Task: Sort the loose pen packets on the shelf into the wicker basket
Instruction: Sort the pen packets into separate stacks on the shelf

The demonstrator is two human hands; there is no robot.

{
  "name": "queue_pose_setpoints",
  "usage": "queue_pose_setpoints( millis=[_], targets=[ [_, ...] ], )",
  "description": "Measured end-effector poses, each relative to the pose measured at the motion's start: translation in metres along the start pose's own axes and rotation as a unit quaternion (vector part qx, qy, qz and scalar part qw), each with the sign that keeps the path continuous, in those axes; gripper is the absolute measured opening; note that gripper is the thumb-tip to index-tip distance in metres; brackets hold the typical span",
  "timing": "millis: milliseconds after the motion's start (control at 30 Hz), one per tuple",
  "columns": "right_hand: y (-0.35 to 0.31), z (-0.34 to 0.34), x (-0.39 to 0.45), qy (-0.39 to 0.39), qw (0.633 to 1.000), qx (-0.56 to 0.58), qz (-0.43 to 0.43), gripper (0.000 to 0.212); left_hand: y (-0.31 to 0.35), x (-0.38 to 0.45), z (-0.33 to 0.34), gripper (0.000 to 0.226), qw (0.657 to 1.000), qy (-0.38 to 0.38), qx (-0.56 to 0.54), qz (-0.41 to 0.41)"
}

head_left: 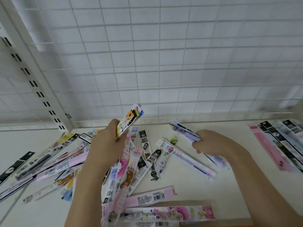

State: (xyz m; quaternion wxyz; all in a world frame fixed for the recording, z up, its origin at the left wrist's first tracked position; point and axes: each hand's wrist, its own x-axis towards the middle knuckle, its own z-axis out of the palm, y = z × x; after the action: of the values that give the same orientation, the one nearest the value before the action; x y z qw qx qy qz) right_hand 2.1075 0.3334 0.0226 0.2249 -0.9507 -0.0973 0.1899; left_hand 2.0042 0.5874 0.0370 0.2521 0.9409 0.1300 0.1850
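Observation:
Many long, narrow pen packets (pixel 144 161) lie scattered over the white shelf (pixel 196 185). My left hand (pixel 106 143) grips a bundle of several packets (pixel 131 118) whose tops stick up above my fingers. My right hand (pixel 211 143) grips a few lilac and dark packets (pixel 183 130) that point up and to the left. A lilac packet (pixel 185 158) lies flat between my hands. No wicker basket shows in this view.
A white wire grid (pixel 164 63) forms the back wall of the shelf. A slotted white upright (pixel 37 89) stands at the left. Another row of packets (pixel 278 145) lies side by side at the far right.

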Motion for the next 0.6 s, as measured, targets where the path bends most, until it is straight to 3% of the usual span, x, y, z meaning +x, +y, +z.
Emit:
queue_pose_setpoints(
  millis=[133, 233, 467, 600],
  targets=[
    [-0.008, 0.011, -0.007, 0.053, 0.998, -0.018, 0.001, 0.031, -0.004, 0.000, -0.001, 0.013, 1.000, -0.001, -0.003, 0.000],
    [-0.013, 0.004, -0.016, 0.071, 0.996, 0.042, -0.018, 0.037, -0.006, -0.002, -0.003, 0.012, 1.000, -0.007, -0.005, -0.001],
    [-0.010, -0.021, -0.046, -0.052, 0.953, 0.263, -0.143, 0.048, -0.004, -0.002, -0.005, 0.013, 1.000, -0.013, -0.010, 0.004],
    [-0.009, -0.022, -0.048, -0.061, 0.950, 0.265, -0.150, 0.032, -0.002, -0.001, -0.007, 0.016, 1.000, -0.012, -0.015, 0.008]
  ],
)
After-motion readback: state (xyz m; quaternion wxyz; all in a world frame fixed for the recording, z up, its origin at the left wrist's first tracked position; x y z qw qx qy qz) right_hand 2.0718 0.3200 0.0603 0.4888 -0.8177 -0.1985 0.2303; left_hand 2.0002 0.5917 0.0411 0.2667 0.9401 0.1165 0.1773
